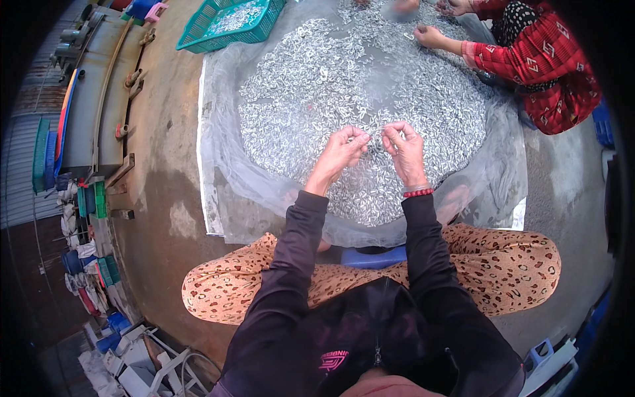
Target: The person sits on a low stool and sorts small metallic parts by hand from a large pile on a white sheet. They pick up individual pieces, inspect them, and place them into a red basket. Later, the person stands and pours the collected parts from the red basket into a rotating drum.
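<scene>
A broad heap of tiny silvery fish (291,126) lies spread on a pale, sheer net (228,149) before me. My left hand (342,153) is held over the near middle of the heap, its thumb and fingertips pinched together. Close by on the right, my right hand (405,151) is also closed in a pinch, with a red bead bracelet (418,192) at the wrist. The fingertips face each other across a small gap. Something thin and pale seems to lie between them, too small to make out.
At the far right a co-worker's hand (430,37) reaches over the heap from a red patterned sleeve (509,63). More hands show at the top edge. A green basket (192,41) holding small fish stands at the far left. A blue stool (374,257) is below me.
</scene>
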Tool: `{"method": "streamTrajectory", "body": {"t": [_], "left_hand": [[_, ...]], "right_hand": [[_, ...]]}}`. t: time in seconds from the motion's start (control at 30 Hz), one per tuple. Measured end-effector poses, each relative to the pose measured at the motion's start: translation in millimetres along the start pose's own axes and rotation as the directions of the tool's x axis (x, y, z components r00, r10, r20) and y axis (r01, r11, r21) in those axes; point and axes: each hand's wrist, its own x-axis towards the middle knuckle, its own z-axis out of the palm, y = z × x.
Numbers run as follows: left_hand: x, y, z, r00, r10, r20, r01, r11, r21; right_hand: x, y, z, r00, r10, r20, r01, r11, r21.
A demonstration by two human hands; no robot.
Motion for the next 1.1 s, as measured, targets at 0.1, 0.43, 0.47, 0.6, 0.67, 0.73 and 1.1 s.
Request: {"method": "streamTrajectory", "body": {"t": [0.1, 0.43, 0.47, 0.6, 0.67, 0.73, 1.1], "left_hand": [[-1.4, -0.9, 10.8, 0.999, 0.034, 0.023, -0.029, 0.984, -0.176], [-15.1, 29.7, -17.3, 0.997, -0.038, 0.062, 0.012, 0.923, 0.384], [-16.1, 29.3, -19.5, 0.995, -0.062, 0.078, 0.025, 0.913, 0.408], [-14.0, 11.4, -7.9, 0.995, 0.021, 0.093, -0.06, 0.899, 0.433], [-10.1, -2.0, 5.7, 0.983, 0.152, 0.099, -0.173, 0.947, 0.27], [-5.5, -19.0, 27.3, 0.965, 0.263, 0.007, -0.26, 0.949, 0.18], [3.5, -23.4, 2.3, 0.995, 0.104, -0.006, -0.104, 0.991, 0.083]], "right_hand": [[-4.9, 15.9, 5.7, 0.992, 0.091, -0.091, -0.061, 0.953, 0.298], [-3.5, 16.4, -1.5, 0.994, 0.078, 0.079, -0.072, 0.994, -0.083], [-3.7, 16.4, -1.5, 0.993, 0.119, 0.023, -0.117, 0.989, -0.085], [-6.6, 22.1, 1.2, 0.996, 0.083, -0.014, -0.082, 0.995, 0.05], [-8.4, 24.3, 1.2, 0.993, 0.076, -0.088, -0.052, 0.969, 0.242], [-9.8, 26.0, 0.0, 0.989, 0.119, -0.093, -0.073, 0.915, 0.396], [-9.2, 40.9, -1.8, 0.937, 0.349, -0.004, -0.298, 0.804, 0.515]]}}
